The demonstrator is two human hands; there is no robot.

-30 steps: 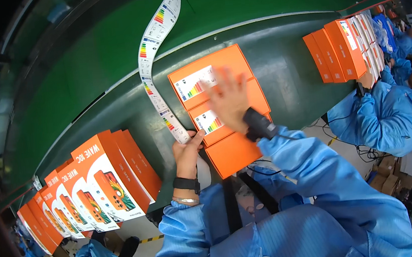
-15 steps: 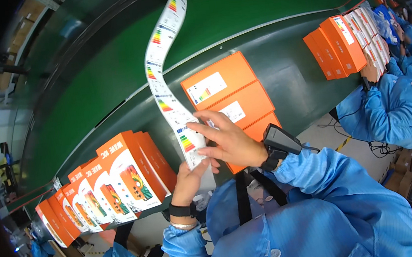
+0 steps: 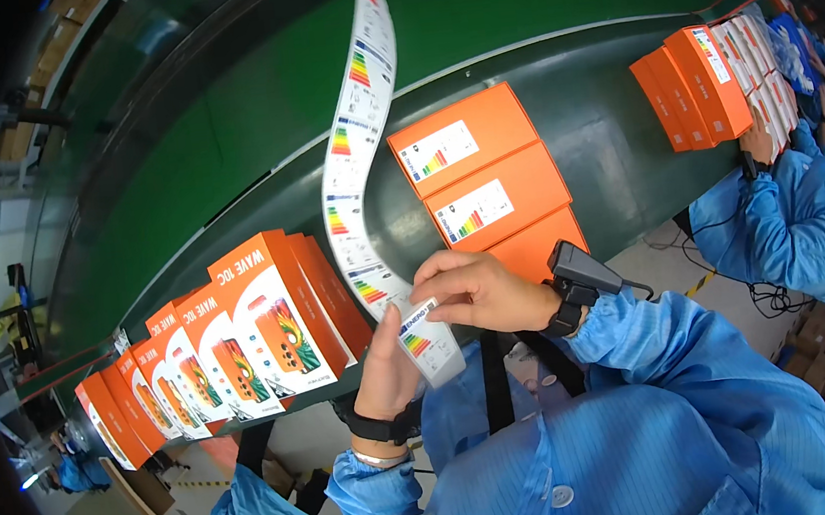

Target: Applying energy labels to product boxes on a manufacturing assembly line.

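Note:
A long strip of white energy labels (image 3: 346, 194) with coloured bars curves down from the far edge of the view to my hands. My left hand (image 3: 384, 371) grips the strip's near end, its thumb pointing up along it. My right hand (image 3: 491, 289) pinches the top edge of the nearest label (image 3: 430, 344) between thumb and fingers. Whether that label is loose from its backing, I cannot tell. Just beyond my right hand lies a row of flat orange boxes (image 3: 493, 113). Two of them show a label stuck on; the nearest is partly covered by my hand.
Several orange-and-white phone boxes (image 3: 264, 323) stand in a slanting row on the left. A green belt (image 3: 221, 157) runs along the far side of the dark work surface (image 3: 609, 161). At the right, a co-worker in blue (image 3: 772, 230) reaches to more orange boxes (image 3: 712, 95).
My right hand has moved slightly down and right, closing its fingers on the label's edge. The near label now tilts away from the strip, and the strip's curve has shifted right.

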